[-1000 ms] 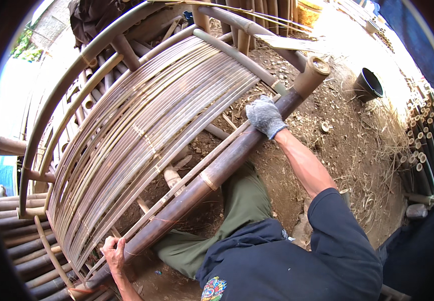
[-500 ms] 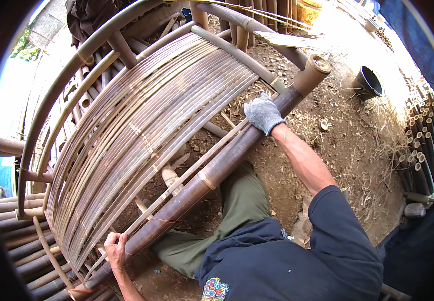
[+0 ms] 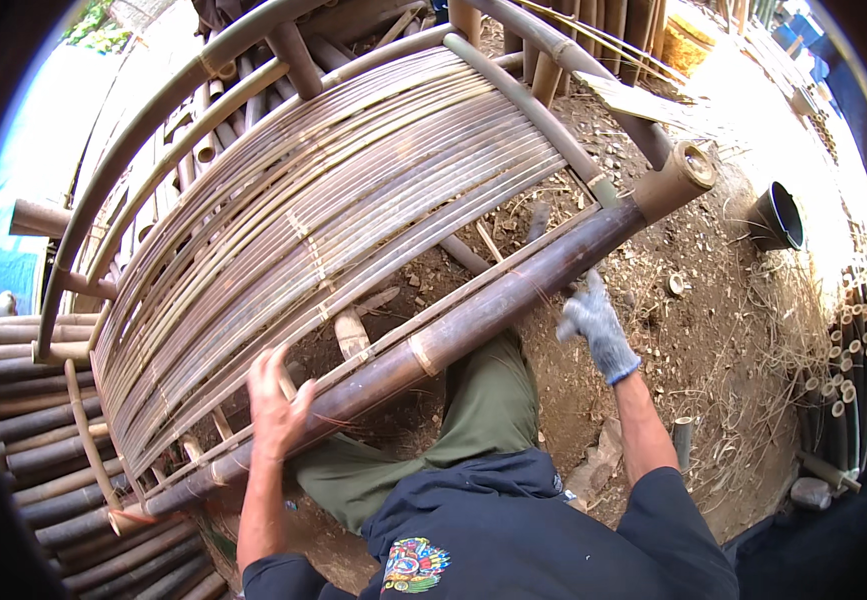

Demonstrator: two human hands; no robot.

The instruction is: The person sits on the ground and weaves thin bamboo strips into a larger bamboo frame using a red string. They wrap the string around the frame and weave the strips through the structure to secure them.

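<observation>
A large bamboo bench fills the middle, its seat of thin bamboo slats (image 3: 353, 220) running lengthwise in a curve. Along its near edge lies a thick dark bamboo rail (image 3: 483, 310), with a thin strip (image 3: 433, 322) set beside it. My bare left hand (image 3: 278, 408) is at the left part of the rail, fingers raised and apart, gripping nothing that I can see. To the right of the rail and off it, my right hand (image 3: 598, 325) in a grey knit glove has its fingers apart and holds nothing. A gap between slats and rail shows the ground and a pale crosspiece (image 3: 351, 333).
Dark bamboo poles (image 3: 53, 430) lie at the left. Cut bamboo (image 3: 843, 370) is stacked at the right, and a black bucket (image 3: 776, 217) stands on the dirt floor (image 3: 723, 380). The bench's curved bamboo armrest (image 3: 133, 150) rises at the far left.
My right hand has let go of the rail's right end and drawn back toward me. My left hand has moved right along the rail, its fingers now spread. The view has shifted left.
</observation>
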